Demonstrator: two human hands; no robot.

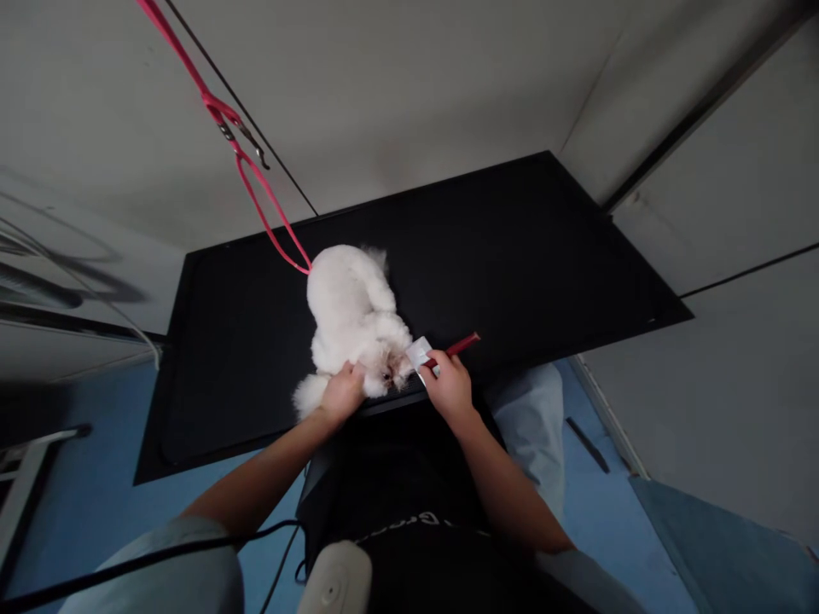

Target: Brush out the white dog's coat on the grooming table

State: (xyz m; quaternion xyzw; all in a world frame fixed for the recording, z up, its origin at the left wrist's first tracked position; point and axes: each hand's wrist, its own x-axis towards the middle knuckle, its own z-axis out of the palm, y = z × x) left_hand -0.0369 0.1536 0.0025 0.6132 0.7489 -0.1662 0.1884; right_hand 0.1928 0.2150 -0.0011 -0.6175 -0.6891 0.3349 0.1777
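Observation:
A white, fluffy dog (pixel 349 294) lies on a black table (pixel 499 256) with its head toward me. My left hand (pixel 344 390) is closed on fur at the side of the dog's head; the fingertips are partly sunk in the coat. In my right hand (pixel 449 382) is a slicker brush (pixel 461 344) with a dark red handle and a pale rectangular head. The brush head is close beside the dog's muzzle; whether it touches the fur I cannot tell.
A pink grooming loop (pixel 269 192) hangs at the left, its lower end beside the dog's back. A pale wall (pixel 415 94) stands behind the table. Below is a blue floor (pixel 601 409) with a dark strip (pixel 587 445). A black cord (pixel 159 554) crosses low left.

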